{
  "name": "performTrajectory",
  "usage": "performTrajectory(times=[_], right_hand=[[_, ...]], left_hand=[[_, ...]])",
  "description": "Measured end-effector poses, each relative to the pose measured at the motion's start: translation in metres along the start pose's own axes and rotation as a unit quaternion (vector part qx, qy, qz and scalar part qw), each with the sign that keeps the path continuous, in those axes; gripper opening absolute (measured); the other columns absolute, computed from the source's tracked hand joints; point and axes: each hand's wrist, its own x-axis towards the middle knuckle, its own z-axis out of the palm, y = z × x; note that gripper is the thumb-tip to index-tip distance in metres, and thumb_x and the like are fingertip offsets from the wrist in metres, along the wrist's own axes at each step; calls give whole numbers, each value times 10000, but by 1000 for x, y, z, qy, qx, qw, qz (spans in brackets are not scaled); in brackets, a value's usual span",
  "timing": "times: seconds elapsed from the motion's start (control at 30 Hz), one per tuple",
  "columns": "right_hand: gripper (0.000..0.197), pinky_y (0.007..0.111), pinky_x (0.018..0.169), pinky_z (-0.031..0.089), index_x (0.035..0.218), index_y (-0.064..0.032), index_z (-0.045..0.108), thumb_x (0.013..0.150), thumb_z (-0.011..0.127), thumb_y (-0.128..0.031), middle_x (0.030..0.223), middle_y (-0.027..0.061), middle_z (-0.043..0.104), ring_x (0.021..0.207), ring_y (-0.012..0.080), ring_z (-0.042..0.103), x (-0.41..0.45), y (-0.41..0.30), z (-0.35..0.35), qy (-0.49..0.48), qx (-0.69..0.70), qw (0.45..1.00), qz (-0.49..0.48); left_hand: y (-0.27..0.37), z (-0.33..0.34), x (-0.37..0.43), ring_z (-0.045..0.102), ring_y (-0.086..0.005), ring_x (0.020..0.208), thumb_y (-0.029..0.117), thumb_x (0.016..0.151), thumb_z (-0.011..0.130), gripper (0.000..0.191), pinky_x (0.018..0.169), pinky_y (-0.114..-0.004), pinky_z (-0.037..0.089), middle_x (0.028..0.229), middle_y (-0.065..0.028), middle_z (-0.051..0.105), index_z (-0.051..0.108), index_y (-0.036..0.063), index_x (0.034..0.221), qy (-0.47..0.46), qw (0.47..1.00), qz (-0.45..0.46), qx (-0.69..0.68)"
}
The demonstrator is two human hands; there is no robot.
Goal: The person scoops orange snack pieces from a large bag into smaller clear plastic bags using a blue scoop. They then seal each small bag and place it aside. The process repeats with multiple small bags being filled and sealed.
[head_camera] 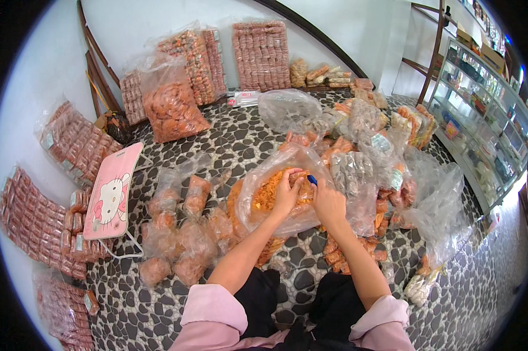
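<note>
My left hand (287,189) is over a large open clear plastic bag (264,223), its fingers curled around the top of a small clear packet (305,189) with orange pieces inside. Beside it, my right hand (330,202) grips a small blue object (312,179) close to the packet; its exact kind is hard to make out. Loose orange snack chips (268,188) fill the bottom of the large bag, partly hidden by my hands. The bag rests on the floor in front of my knees.
On the left, filled clear bags (196,241) lie near a pink folding table (115,193) tipped on its side. Snack packs (351,171) and loose plastic (439,197) crowd the right. A glass display case (479,118) stands beyond; stacked packs (262,57) line the wall.
</note>
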Motion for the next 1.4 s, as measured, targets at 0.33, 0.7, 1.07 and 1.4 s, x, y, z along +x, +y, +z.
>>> performTrajectory(times=[0.33,0.7,1.07,1.4], right_hand=[[256,449,599,482,935,-47,501,890,453,-295,729,183,620,691,344,624,0,18,51,-153,62,985,46],[249,319,554,426,821,-7,603,720,702,-211,629,120,578,545,203,542,36,11,60,-64,438,892,97],[163,261,503,388,798,-21,609,746,681,-157,567,34,557,524,83,494,38,11,61,-42,427,900,81],[201,389,518,430,871,-14,483,883,506,-212,657,151,584,562,280,574,33,9,66,15,219,973,-67]], left_hand=[[1,-22,11,444,-116,1070,203,875,568,335,926,-253,337,1132,-34,500,448,42,1143,86,984,-70,-136],[-18,-33,1,472,-134,1002,197,856,594,359,860,-279,387,1116,-58,486,434,80,1156,16,991,-116,-63],[-16,-30,-6,454,-193,1092,248,815,642,396,874,-314,398,1158,-97,444,451,75,1115,29,991,-45,123],[-29,-37,5,514,-102,926,228,846,612,325,789,-245,418,988,-31,580,553,17,1087,67,973,-180,-129]])
